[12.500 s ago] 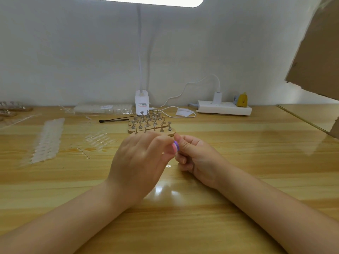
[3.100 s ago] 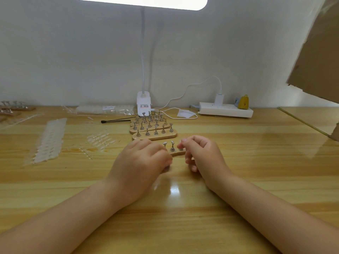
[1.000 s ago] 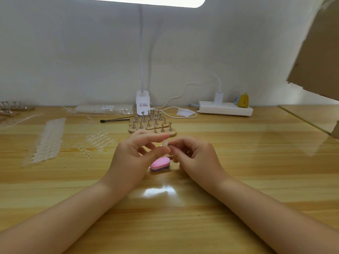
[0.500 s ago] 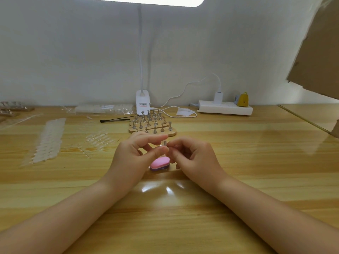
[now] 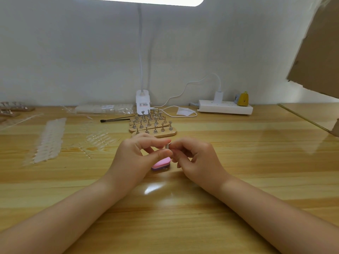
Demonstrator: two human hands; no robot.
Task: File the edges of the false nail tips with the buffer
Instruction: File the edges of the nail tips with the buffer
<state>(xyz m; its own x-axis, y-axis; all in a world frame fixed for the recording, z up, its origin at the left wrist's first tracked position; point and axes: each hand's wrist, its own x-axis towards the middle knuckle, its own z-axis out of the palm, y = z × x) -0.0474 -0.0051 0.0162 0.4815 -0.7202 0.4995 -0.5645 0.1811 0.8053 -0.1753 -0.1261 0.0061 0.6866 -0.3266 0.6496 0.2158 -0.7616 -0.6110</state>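
Both hands meet over the pale wooden surface [image 5: 238, 162], pinching one small clear false nail tip on a peg [image 5: 167, 146] between them.

The left hand [image 5: 136, 158] has its thumb and forefinger closed on the tip from the left; the right hand [image 5: 197, 158], fingers curled, pinches it from the right. The pink oval buffer block with a purple underside [image 5: 161, 163] lies on the surface just below the fingertips, held by neither hand. Behind stand wooden strips of metal nail pegs [image 5: 153, 125]; rows of clear nail tips [image 5: 49, 140] lie at the left.
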